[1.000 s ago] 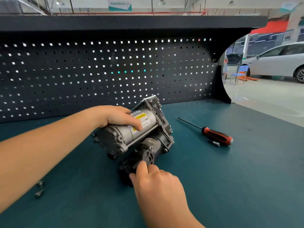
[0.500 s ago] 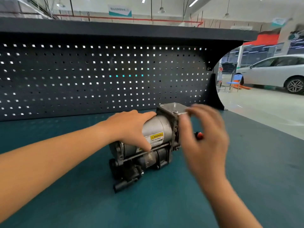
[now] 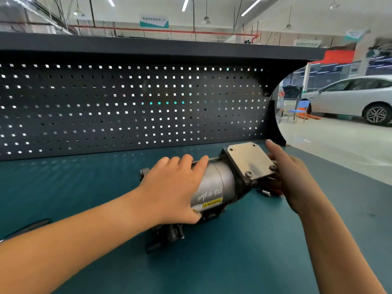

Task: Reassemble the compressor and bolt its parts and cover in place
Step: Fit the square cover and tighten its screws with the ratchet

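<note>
Compressor (image 3: pixel 216 183), head view: on its side on bench (image 3: pixel 233 262), before pegboard's (image 3: pixel 127 107) right end; cover (image 3: pixel 249 160) tilted up.
Left hand (image 3: pixel 171 192): fingers flat over drum, pressing.
Right hand (image 3: pixel 297 179): fingers straight beside cover; contact unclear.
Handling: probably heavy, rigid, prone to rolling; hold drum and cast head.

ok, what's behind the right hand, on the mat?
A small metal bit and a sliver of red handle lie on the mat. The right hand and cover plate hide the rest of the tool.
</note>
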{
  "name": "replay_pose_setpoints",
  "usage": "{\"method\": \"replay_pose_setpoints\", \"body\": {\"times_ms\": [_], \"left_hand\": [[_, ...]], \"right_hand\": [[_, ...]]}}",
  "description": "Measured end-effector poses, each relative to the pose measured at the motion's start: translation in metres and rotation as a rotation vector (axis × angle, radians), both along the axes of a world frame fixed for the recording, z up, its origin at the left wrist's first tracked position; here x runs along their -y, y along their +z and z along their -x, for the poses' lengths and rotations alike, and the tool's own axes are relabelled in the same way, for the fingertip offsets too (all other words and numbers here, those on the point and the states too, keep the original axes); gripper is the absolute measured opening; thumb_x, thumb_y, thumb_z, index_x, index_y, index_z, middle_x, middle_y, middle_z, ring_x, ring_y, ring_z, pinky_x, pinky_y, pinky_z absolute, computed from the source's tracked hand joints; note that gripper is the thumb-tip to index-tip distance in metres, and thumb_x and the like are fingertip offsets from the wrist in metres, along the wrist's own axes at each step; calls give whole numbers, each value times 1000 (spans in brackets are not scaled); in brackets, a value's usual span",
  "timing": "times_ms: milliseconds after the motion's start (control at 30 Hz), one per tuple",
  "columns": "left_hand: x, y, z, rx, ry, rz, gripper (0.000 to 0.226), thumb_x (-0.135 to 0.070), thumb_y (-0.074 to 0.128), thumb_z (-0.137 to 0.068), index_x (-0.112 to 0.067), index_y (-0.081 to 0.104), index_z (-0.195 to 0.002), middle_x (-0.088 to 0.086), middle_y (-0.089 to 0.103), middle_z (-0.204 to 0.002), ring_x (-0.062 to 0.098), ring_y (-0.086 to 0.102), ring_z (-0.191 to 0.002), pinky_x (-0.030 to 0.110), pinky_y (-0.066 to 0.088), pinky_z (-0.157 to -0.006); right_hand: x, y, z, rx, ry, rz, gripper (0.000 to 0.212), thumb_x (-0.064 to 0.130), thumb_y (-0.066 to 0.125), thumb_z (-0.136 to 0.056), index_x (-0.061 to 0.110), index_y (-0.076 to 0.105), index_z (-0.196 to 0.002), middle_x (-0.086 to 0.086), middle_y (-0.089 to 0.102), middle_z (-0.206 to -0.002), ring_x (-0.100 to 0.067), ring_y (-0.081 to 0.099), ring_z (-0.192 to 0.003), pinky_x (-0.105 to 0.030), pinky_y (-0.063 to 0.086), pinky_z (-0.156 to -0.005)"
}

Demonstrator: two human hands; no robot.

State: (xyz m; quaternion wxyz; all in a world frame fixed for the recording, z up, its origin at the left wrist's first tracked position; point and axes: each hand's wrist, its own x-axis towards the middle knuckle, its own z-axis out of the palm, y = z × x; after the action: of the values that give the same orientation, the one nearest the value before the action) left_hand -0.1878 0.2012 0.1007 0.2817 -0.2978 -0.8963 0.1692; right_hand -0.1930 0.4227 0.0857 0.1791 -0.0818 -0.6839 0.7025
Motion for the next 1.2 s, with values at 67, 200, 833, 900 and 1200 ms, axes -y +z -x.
{"method": "replay_pose_setpoints", "body": {"times_ms": [67, 200, 833, 900, 1200], "left_hand": [[1, -1, -8, -40, -28, 43, 107, -64, 62, -63, -10, 22, -147, 5, 52, -113, 22, 56, -92, 31, 45, -80], [4, -7, -13, -116, -74, 92, 104, -64, 75, -42, -5, 58, -126, 6, 64, -84, 21, 61, -67, 33, 53, -60], [20, -16, -2, -97, -79, 59, 91, -65, 75, -55, -2, 62, -120, 11, 68, -97, 28, 66, -80, 33, 56, -61], [25, -23, -1, -114, -68, 53, 92, -62, 78, -54, 1, 62, -118, 13, 67, -97, 28, 65, -80, 34, 55, -62], [66, -38, 17, -118, -114, -26, 88, -48, 89, -44, -1, 65, -115, 12, 67, -107, 31, 66, -89, 37, 56, -71]], "right_hand": [[-5, 0, -2, 31, 95, -46, 38, 55, 60, -80, 18, 66, -87, 0, 69, -80, -19, 66, -77, -36, 52, -77], [-3, -6, -9, 40, 215, -24, 33, 41, 56, -89, 11, 68, -84, 0, 70, -71, -10, 63, -59, -25, 52, -51], [15, -36, 6, -113, 122, 371, 35, 26, 71, -72, 18, 64, -106, -7, 63, -97, -6, 66, -63, -23, 52, -51], [19, -39, 6, -114, 175, 388, 33, 21, 69, -76, 18, 61, -108, -2, 68, -84, -5, 66, -59, -21, 51, -48], [47, -57, 14, -163, 329, 324, 64, 25, 76, -57, 32, 53, -116, -5, 74, -89, -14, 70, -77, -27, 56, -61]]}}
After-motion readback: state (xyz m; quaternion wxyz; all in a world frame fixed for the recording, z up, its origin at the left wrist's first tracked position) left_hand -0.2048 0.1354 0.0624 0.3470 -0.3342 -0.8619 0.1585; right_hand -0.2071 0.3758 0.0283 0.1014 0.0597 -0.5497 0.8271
